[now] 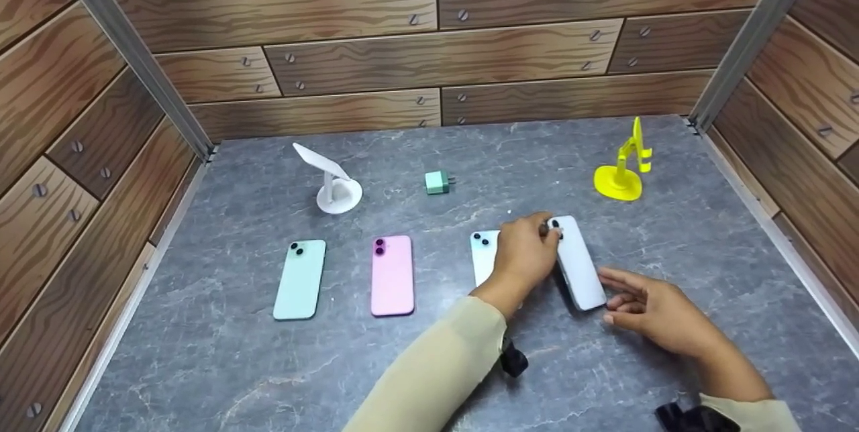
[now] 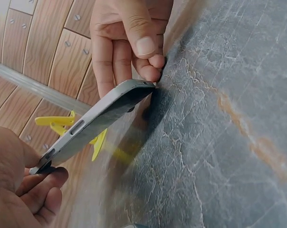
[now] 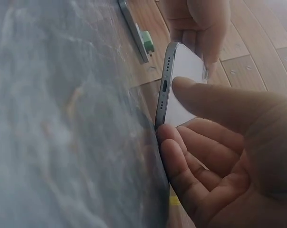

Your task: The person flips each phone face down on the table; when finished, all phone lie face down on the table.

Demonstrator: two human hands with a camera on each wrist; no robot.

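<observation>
My left hand [image 1: 527, 251] pinches a white smartphone [image 1: 578, 267] by its camera end, thumb and fingers at the edges. The phone is tilted, its back facing up and its dark screen side facing the table. Its far end, with the charging port, shows in the right wrist view. Beside that lower end is my right hand [image 1: 661, 311], fingers loosely bent and thumb apart, fingertips right at the phone's edge. A second pale smartphone [image 1: 483, 261] lies under my left wrist, partly hidden by it.
A pink smartphone [image 1: 392, 278] and a mint green smartphone [image 1: 300, 281] lie face down to the left. Behind them stand a white phone stand [image 1: 339, 196], a green charger plug [image 1: 437, 182] and a yellow phone stand [image 1: 618, 182]. Wood-patterned walls [image 1: 335, 9] enclose the grey marbled table [image 1: 221, 365].
</observation>
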